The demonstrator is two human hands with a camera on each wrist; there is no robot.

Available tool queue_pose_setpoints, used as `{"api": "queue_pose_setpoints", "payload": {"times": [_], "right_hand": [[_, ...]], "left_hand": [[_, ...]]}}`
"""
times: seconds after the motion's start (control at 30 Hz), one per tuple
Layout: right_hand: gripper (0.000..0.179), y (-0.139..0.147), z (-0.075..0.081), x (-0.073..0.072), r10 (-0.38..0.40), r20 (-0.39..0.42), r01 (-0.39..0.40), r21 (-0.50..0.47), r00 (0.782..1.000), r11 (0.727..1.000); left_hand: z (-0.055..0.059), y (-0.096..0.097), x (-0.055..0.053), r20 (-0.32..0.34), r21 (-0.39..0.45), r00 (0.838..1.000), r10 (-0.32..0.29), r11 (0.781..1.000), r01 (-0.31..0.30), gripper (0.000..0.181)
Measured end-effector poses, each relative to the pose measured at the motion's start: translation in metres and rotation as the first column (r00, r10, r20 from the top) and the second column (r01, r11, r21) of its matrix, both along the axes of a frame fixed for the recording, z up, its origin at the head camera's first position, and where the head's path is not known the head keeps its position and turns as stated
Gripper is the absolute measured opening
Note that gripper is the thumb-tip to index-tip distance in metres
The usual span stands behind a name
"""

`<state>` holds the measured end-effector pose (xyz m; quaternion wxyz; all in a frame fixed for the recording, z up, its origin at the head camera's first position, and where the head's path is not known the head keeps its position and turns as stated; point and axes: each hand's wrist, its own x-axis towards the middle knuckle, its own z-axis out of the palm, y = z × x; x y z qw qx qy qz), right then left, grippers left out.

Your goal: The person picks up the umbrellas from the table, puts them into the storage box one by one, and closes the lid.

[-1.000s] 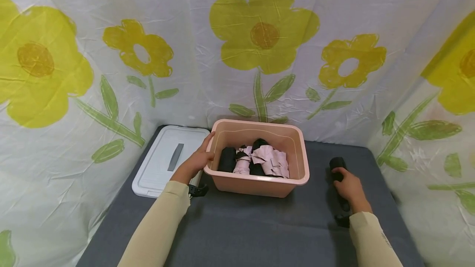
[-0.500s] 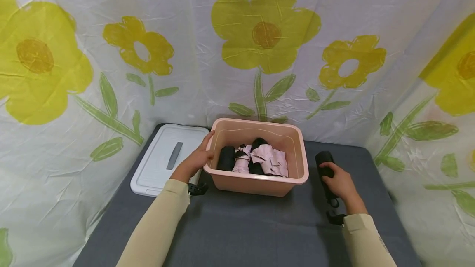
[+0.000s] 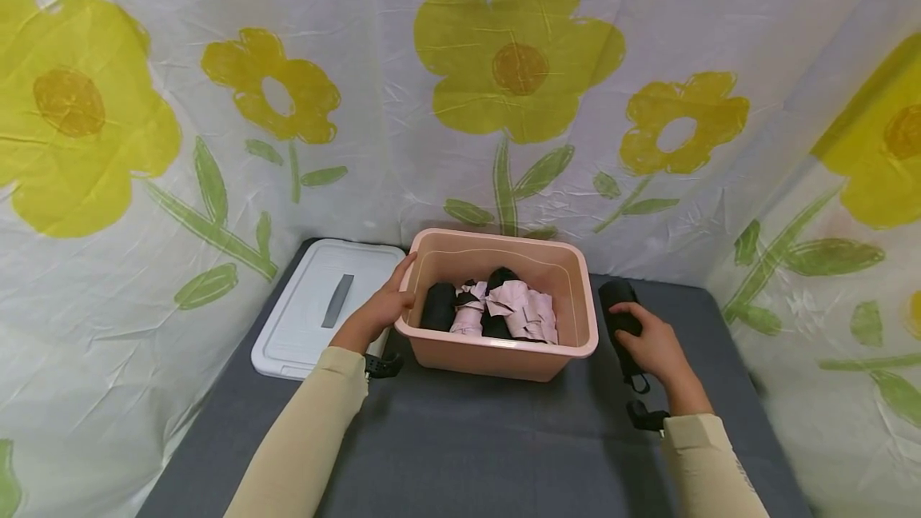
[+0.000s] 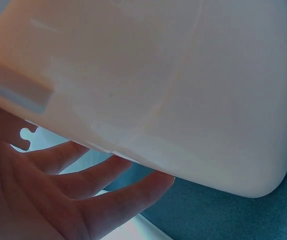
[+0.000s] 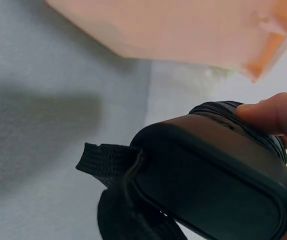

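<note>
My left hand (image 3: pixel 377 314) grips the left rim of a pink plastic storage bin (image 3: pixel 482 364); in the left wrist view its fingers (image 4: pixel 126 195) lie along the bin's side. Inside the bin are a black rolled bundle (image 3: pixel 439 307) and pink wrapped bundles (image 3: pixel 528 310) with black showing between them. Just right of the bin, my right hand (image 3: pixel 656 350) holds a black folded umbrella (image 3: pixel 619 298) between thumb and fingers. The right wrist view shows the flat end of its handle, with a wrist strap (image 5: pixel 111 162) hanging from it.
A white lid (image 3: pixel 298 334) with a grey handle (image 3: pixel 337 300) lies left of the bin. Everything stands on a dark grey cloth-covered table (image 3: pixel 496 454). White curtains (image 3: pixel 381 102) with yellow flowers close off the back and both sides.
My right hand has moved the umbrella left and slightly away from me, closer to the bin. The left hand stays on the bin's rim, and the bin has hardly moved.
</note>
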<state>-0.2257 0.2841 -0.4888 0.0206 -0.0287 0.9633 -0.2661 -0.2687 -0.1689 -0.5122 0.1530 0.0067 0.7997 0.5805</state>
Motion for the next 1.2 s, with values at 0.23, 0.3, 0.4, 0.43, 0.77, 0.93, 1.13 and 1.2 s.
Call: {"api": "queue_pose_setpoints", "payload": {"times": [0.23,0.3,0.4,0.43,0.77,0.93,1.13,1.2], "right_hand": [[0.040,-0.009,0.017,0.003,0.025,-0.054,-0.026,-0.027,0.998,0.999],[0.040,-0.012,0.022,0.004,0.034,-0.065,-0.036,-0.028,0.997,0.999],[0.040,-0.014,0.030,0.004,0.043,-0.077,-0.045,-0.029,0.996,0.999],[0.040,-0.015,0.032,0.004,0.046,-0.080,-0.048,-0.029,0.996,0.998],[0.040,-0.022,0.051,0.002,0.070,-0.125,-0.072,-0.011,0.990,0.997],[0.039,-0.028,0.061,0.001,0.091,-0.155,-0.093,-0.001,0.984,0.996],[0.039,-0.037,0.073,-0.002,0.111,-0.167,-0.113,-0.001,0.980,0.994],[0.039,-0.039,0.077,-0.003,0.116,-0.168,-0.118,-0.002,0.979,0.993]], "left_hand": [[0.000,-0.001,0.000,0.001,0.004,1.000,-0.011,1.000,0.011,0.089],[0.000,-0.002,-0.001,0.004,0.011,1.000,-0.016,1.000,0.016,0.089],[-0.001,-0.003,-0.002,0.006,0.020,1.000,-0.027,0.999,0.027,0.089],[-0.001,-0.003,-0.002,0.010,0.026,1.000,-0.026,0.999,0.026,0.089],[-0.002,-0.001,-0.001,0.002,0.028,1.000,-0.005,1.000,0.005,0.090],[-0.002,-0.001,0.000,-0.003,0.034,1.000,-0.002,0.999,0.002,0.089],[-0.003,-0.001,-0.001,-0.005,0.030,1.000,-0.010,0.999,0.010,0.090],[-0.003,-0.001,-0.001,-0.003,0.029,1.000,-0.010,1.000,0.010,0.089]]}}
